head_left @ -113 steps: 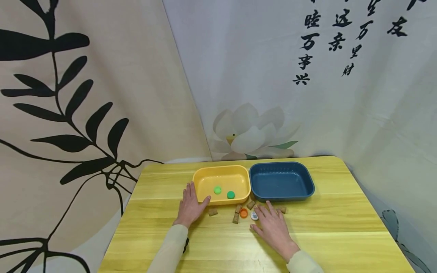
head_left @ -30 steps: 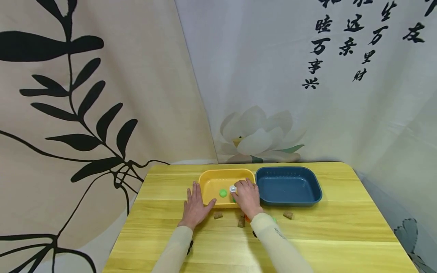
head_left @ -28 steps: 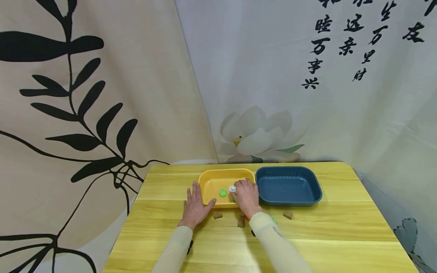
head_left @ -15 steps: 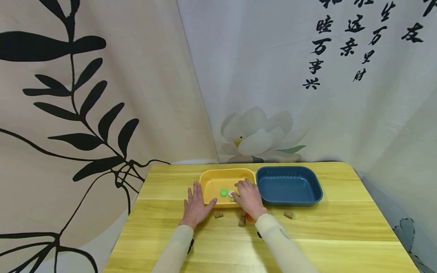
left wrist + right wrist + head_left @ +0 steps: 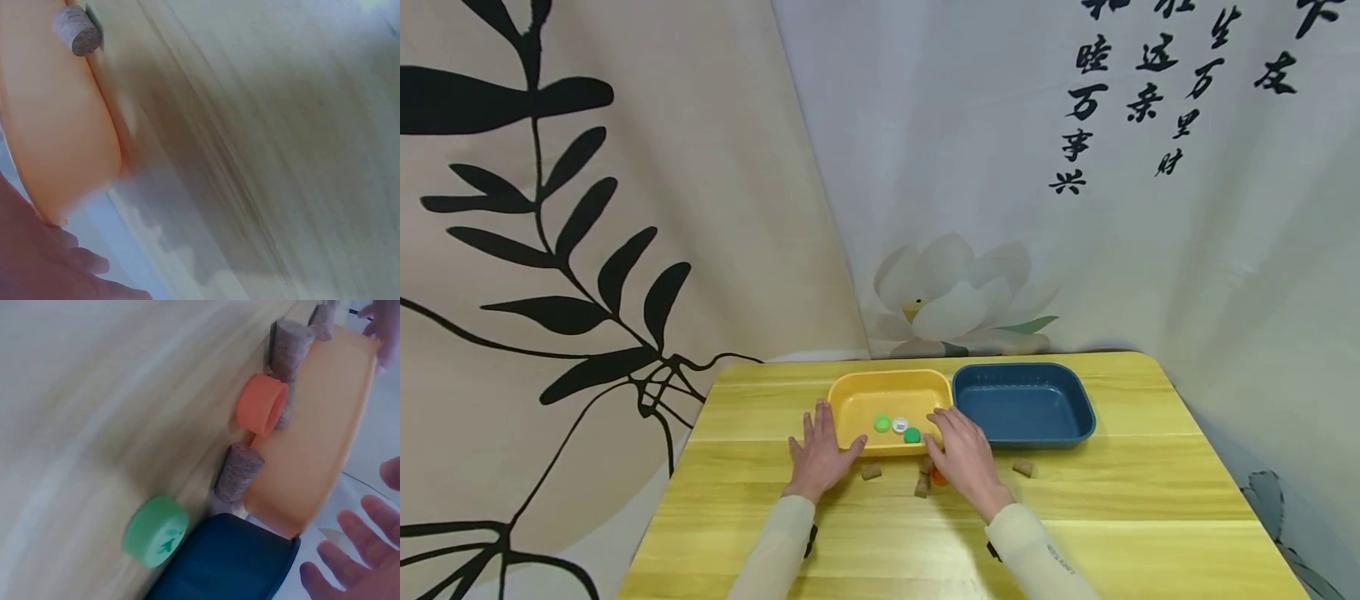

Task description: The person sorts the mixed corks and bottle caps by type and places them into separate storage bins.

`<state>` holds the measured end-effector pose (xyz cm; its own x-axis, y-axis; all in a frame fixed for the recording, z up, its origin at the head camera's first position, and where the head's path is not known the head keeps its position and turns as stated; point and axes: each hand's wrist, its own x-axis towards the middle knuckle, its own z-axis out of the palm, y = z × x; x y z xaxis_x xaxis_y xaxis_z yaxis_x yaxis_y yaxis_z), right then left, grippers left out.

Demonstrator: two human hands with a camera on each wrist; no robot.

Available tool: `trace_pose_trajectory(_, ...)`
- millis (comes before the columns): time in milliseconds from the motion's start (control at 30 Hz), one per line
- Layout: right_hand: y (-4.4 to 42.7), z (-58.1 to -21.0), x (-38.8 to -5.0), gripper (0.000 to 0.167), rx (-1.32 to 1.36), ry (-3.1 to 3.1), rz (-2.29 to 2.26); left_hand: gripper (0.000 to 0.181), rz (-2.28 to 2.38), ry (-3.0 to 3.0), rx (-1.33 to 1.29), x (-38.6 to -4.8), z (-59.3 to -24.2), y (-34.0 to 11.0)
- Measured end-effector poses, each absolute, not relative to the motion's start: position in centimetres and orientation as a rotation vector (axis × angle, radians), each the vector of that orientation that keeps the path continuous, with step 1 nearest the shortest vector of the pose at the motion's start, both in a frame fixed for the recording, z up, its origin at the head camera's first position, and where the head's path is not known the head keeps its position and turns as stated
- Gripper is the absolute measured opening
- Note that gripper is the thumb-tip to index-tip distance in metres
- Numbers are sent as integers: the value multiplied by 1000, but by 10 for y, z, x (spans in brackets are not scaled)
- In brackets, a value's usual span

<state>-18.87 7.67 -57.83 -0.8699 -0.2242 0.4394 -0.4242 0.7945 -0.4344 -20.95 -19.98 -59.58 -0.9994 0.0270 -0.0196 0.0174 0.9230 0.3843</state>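
Observation:
Inside the yellow tray (image 5: 889, 387) lie a light green bottle cap (image 5: 882, 423), a white cap (image 5: 899, 425) and a dark green cap (image 5: 912, 435). My left hand (image 5: 817, 457) rests at the tray's left front corner, fingers spread. Over its right front corner hovers my right hand (image 5: 966, 458), fingers loosely bent and holding nothing. On the table in front of the tray, an orange cap (image 5: 261, 405) stands among several corks (image 5: 239, 472). Another green cap (image 5: 156, 531) appears near the blue tray in the right wrist view; my right hand hides it in the head view.
A dark blue tray (image 5: 1024, 406) stands against the yellow tray's right side, with nothing visible in it. One cork (image 5: 1023, 468) lies in front of it, another cork (image 5: 871, 471) near my left thumb. A printed cloth (image 5: 970, 167) hangs behind the table (image 5: 880, 550).
My right hand carried the white cap from the table into the yellow tray, let it go between the green caps, and has drawn back rightward. The left hand stays at the tray.

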Motion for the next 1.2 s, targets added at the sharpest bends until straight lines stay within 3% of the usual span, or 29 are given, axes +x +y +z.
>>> trace_pose_trajectory(500, 94, -594, -147, 31, 577, -2608, 657, 114, 664, 3057, 21, -215, -593, -201)
trace_pose_trajectory(933, 99, -612, -140, 61, 707, -2777, 340, 113, 611, 3063, 13, -216, -598, -196)
trace_pose_trajectory(1200, 99, -617, -139, 60, 734, -2817, 255, 111, 611, 3076, 23, -217, -600, -193)
